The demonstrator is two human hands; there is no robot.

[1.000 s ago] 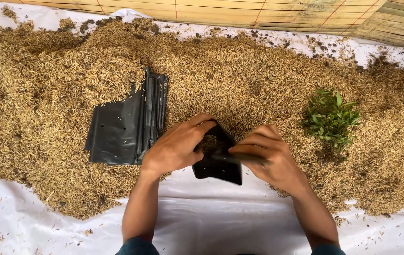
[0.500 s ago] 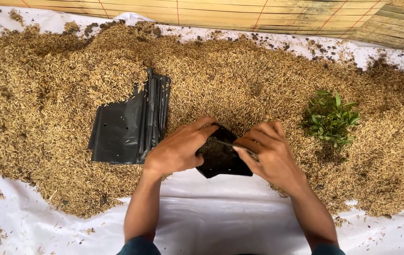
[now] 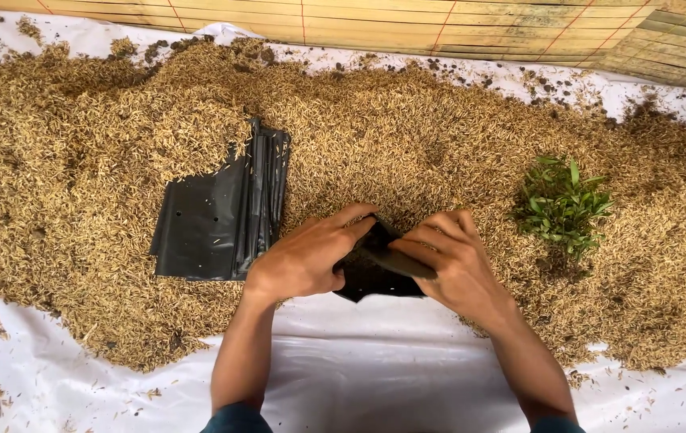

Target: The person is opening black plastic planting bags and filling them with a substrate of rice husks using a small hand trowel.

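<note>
At the near edge of a broad heap of rice husks (image 3: 439, 120), a small black plastic bag (image 3: 371, 277) is held between both hands, lying where the husks meet the white plastic sheet (image 3: 343, 377); the left hand (image 3: 303, 261) is closed on the bag's left side, fingers laid over its upper rim; the right hand (image 3: 451, 261) is clamped on the right side, fingers curled over the top edge; the two hands are close together, fingertips nearly meeting above the bag; the bag's mouth appears partly spread, though its inside cannot be made out; both forearms are seen reaching in from the bottom of the view, dark sleeves just showing. Left of the hands, a stack of flat black plastic bags (image 3: 215, 216) is laid on the husks, apart from the left hand, punched holes visible in the top one; well to the right, a small green seedling (image 3: 563, 204) is seen upright in the husks; along the top, a woven bamboo mat (image 3: 479, 28) borders the sheet; dark soil crumbs are scattered near it.
</note>
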